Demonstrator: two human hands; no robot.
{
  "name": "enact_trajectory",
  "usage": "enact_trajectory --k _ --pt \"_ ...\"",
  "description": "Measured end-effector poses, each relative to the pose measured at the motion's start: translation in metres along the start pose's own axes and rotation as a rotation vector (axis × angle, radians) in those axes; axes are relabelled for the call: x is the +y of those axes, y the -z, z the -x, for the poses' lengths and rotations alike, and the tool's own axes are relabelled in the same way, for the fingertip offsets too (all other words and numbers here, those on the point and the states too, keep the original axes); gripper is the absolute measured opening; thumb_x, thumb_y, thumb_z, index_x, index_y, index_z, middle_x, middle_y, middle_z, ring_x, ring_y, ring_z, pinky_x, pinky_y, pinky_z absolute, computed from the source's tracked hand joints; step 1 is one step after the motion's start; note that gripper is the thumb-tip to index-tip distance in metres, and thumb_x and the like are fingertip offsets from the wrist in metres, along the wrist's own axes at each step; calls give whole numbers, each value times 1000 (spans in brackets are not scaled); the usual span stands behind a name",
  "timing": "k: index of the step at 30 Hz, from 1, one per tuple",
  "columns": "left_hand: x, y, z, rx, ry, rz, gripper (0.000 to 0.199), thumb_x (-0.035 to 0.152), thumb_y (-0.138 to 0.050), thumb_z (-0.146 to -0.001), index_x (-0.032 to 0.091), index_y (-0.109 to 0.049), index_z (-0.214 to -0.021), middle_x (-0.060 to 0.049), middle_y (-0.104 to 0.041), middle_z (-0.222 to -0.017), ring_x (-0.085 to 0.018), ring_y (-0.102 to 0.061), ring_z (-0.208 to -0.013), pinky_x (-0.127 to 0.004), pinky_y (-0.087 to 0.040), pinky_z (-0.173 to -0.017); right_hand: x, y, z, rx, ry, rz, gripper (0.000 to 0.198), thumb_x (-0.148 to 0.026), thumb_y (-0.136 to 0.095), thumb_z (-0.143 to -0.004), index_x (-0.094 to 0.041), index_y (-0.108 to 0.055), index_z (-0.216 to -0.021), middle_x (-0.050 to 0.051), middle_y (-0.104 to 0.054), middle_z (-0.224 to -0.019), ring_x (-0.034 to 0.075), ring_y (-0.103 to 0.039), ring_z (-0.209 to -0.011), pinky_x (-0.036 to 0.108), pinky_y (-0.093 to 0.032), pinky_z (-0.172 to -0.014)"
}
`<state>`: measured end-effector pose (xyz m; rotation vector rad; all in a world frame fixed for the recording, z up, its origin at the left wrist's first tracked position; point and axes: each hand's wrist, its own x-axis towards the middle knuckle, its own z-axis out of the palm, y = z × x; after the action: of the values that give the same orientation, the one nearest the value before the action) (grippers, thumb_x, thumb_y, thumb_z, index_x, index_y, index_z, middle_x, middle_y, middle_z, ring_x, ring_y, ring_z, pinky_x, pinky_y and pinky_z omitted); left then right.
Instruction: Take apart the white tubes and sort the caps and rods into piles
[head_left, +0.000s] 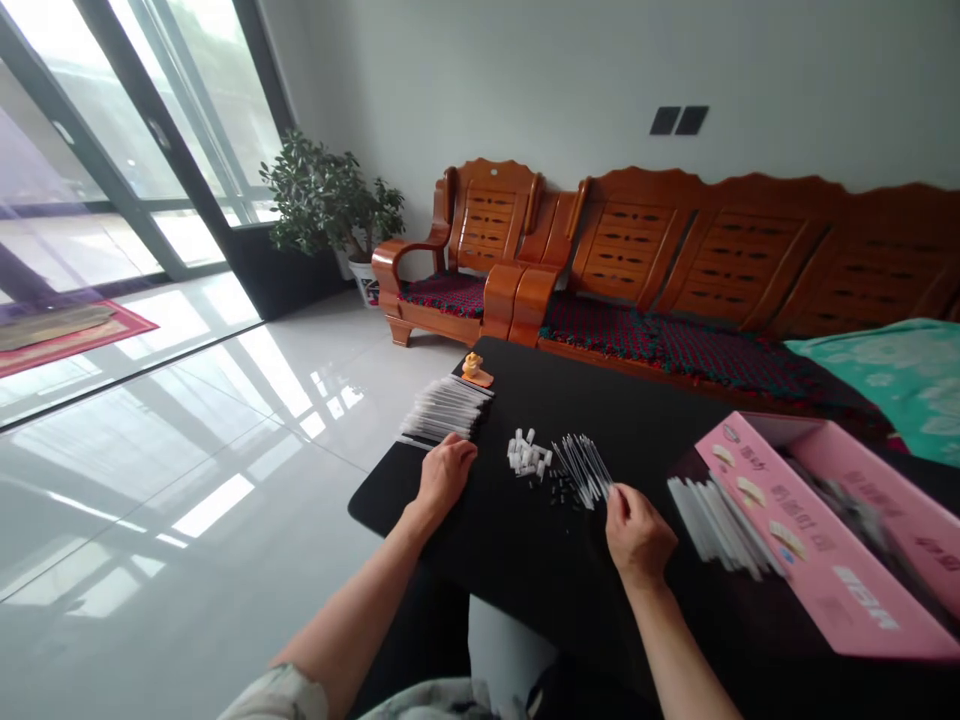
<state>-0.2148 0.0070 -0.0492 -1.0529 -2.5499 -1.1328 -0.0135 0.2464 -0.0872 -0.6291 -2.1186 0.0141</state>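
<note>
My left hand [445,468] is closed at the near edge of a row of slim whitish pens [444,408], its fingers around the end of the closest one. My right hand [639,532] pinches the near end of a thin clear pen refill, beside a fanned bunch of pen refills [583,466]; the fingers partly hide the tips. Between the hands lies a heap of short white cylindrical pieces [528,455], touching one another. Small black caps or plugs [561,488] are scattered next to it, too small to tell exactly.
Right of my right hand, whitish tubes [720,525] lie against an open pink box [806,540] with grey contents. An orange figurine [472,367] stands at the far left of the black table [495,545]. Beyond are a wooden sofa [637,250] and a potted plant [326,200].
</note>
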Motion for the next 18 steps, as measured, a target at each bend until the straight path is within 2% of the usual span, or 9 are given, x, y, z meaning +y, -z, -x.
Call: enact_trajectory --k 5,10,14,18 --pt "-29 16 20 -35 40 -170 24 17 -51 -89 23 -71 -100 -6 -65 -104 -18 -63 -79 -26 -44 -70 -1 -2 1 8 3 -23 27 -32 -50 -94 -14 -70 -90 7 -73 -83 17 -66 -72 23 -43 -67" --pt "-34 15 24 -40 61 -205 23 20 -48 -90 24 -69 -99 -5 -61 -101 -17 -62 -76 -26 -43 -68 -2 -3 2 -6 0 -17 29 -33 -48 -95 -15 -70 -89 8 -73 -83 17 -67 -72 24 -44 -67" --pt "-29 18 22 -88 63 -183 19 21 -48 -90 24 -67 -91 -3 -61 -97 -17 -61 -76 -26 -42 -66 -1 -3 3 -16 4 -27 31 -33 -46 -96 -15 -69 -89 9 -73 -83 17 -67 -71 24 -44 -66" --pt "0 11 18 -184 -39 -5 18 23 -49 -92 25 -66 -94 -3 -63 -91 -18 -62 -79 -25 -43 -71 -6 0 2 -51 6 -74 34 -34 -43 -97 -14 -69 -90 11 -72 -83 18 -66 -71 25 -46 -68"
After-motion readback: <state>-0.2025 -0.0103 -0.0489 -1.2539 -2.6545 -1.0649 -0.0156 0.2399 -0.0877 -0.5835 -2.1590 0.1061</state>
